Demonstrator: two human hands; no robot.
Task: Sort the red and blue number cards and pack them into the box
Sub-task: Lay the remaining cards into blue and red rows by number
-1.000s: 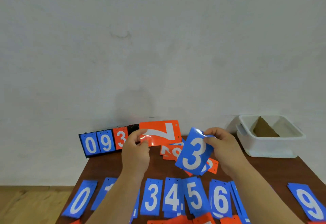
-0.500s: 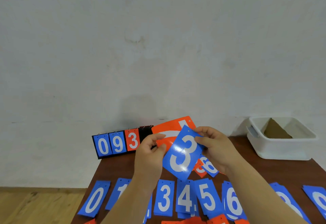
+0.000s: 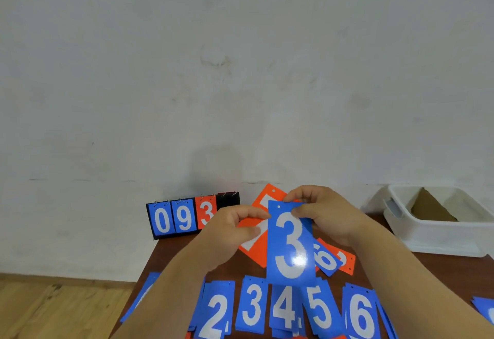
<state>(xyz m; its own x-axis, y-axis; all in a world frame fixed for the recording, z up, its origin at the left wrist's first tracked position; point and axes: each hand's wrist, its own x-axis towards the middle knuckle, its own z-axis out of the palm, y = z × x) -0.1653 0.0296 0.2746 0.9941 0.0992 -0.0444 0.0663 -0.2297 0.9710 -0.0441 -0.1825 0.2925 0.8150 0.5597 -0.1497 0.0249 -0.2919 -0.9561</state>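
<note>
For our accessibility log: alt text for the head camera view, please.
A right hand holds a blue 3 card upright by its top, in front of a red card pinched by the left hand. Below lie blue cards 2 to 6; a flip scoreboard and white box stand behind.

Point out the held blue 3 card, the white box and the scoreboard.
blue 3 card (image 3: 290, 243), head view, white digit.
white box (image 3: 441, 235), head view, front wall.
scoreboard (image 3: 184, 218), head view, its blue 9.

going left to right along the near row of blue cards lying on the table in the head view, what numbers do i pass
blue 2 card → blue 3 card → blue 4 card → blue 5 card → blue 6 card
</note>
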